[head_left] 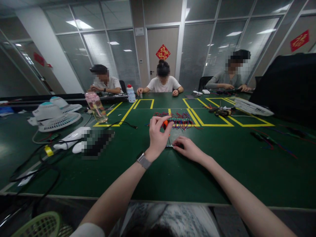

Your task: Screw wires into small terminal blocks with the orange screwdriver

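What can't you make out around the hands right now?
Head view only:
Orange tool: the left hand covers all but its orange end; type unclear.
Small part: fingertips of the right hand cover it; too small to identify.
Wire bundle: too small to trace single wires.
Dark object left of the hands: pixelated.

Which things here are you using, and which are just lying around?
In use: left hand gripping the orange-handled tool; right hand on the small dark part; coloured wires just behind.
Lying about: pink bottle, white fans, keyboard.
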A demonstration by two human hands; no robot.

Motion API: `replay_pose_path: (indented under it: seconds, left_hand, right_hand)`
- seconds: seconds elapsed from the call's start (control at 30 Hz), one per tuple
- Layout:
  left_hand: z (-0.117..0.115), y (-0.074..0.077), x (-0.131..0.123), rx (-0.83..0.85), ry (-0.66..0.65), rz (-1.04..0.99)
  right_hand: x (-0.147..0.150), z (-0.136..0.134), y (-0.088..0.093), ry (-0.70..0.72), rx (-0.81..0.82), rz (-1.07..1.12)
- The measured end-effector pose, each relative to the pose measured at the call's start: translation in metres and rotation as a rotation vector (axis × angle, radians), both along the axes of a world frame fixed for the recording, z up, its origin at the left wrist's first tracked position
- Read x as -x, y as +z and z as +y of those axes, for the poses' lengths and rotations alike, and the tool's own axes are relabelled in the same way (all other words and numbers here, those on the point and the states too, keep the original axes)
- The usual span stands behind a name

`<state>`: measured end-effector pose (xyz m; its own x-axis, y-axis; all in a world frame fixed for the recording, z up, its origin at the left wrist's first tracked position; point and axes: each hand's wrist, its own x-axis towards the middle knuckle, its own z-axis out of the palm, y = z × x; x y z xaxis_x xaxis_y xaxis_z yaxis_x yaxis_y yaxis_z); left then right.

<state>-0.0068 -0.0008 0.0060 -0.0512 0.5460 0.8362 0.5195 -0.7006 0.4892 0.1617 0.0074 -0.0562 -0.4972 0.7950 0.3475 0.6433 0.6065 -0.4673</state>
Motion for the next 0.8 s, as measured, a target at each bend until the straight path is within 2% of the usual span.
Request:
replay_pose_path:
  seconds: [0.2, 0.43, 0.63, 0.8]
  left_hand:
    - [0.0020, -0.0025, -0.0020, 0.052, -0.136, -0.020]
    - [-0.0003, -0.0008, -0.0006, 0.001, -0.036, 0.016]
    - [0.0006, -0.0010, -0.0009, 0.020, -0.115, -0.002]
    - [0.0001, 0.0000, -0.0012, 0.003, -0.043, 0.004]
  right_hand:
    - [0.0003, -0.0004, 0.0012, 0.001, 0.005, 0.006]
    - [0.0007, -0.0014, 0.0028, 0.001, 0.001, 0.000]
    - [0.0003, -0.0006, 0.0022, 0.003, 0.009, -0.005]
    - [0.0002, -0.0004, 0.0013, 0.006, 0.009, 0.003]
